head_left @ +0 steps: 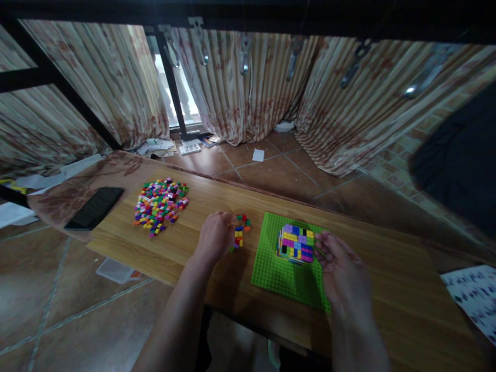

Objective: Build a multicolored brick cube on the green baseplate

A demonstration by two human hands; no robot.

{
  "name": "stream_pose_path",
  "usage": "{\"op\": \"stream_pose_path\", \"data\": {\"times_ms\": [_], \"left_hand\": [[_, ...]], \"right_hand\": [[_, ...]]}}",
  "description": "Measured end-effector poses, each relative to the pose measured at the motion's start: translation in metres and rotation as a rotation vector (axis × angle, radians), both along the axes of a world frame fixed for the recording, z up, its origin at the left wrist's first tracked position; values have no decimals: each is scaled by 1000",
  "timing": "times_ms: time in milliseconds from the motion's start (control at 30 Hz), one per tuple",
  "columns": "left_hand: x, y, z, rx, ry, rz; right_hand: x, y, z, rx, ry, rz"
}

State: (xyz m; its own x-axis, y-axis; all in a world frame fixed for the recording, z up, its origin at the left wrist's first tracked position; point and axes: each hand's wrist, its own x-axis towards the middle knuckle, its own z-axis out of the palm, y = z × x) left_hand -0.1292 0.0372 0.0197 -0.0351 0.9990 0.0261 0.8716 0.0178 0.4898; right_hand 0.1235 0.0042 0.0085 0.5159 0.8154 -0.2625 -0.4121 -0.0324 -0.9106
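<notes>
A block of stacked toy bricks (296, 244), its top a patchwork of yellow, purple, pink and blue with some black, stands on a green studded baseplate (267, 263). My right hand (343, 266) is at the block's right side, fingers bent and a little apart; whether they touch the block I cannot tell. Over the wooden table left of the baseplate, my left hand (217, 235) has its fingers drawn together at a small group of loose bricks (239, 235) in red, yellow, green and blue. Its fingertips are partly hidden, and any brick in them cannot be made out.
A large heap of mixed small bricks (160, 204) lies on the left part of the table (194, 191). Beyond it rests a dark tablet-like slab (95, 207). A clear plastic tray (116, 269) is on the floor. A printed sheet (473, 294) lies at the right.
</notes>
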Motion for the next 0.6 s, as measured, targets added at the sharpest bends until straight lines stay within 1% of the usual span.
{"op": "stream_pose_path", "data": {"times_ms": [67,100,133,200,300,367,433,600], "left_hand": [[-10,-1,5,-18,-39,94],[-15,-2,7,-26,-59,101],[-19,-3,9,-30,-76,73],[-24,-6,10,-18,-104,-66],[-22,-11,8,18,-102,-308],[-17,-13,6,23,-57,-371],[-11,-14,4,4,1,-374],[2,-17,3,-22,86,-332]], "right_hand": [[1,0,0,1,-12,1],[1,0,0,0,-16,1],[1,0,0,-1,-17,3],[-1,0,0,-6,-7,5],[-3,0,0,-3,7,6],[-3,0,0,-1,6,3],[-3,0,0,-1,2,2],[-3,-1,0,9,-4,-1]]}}
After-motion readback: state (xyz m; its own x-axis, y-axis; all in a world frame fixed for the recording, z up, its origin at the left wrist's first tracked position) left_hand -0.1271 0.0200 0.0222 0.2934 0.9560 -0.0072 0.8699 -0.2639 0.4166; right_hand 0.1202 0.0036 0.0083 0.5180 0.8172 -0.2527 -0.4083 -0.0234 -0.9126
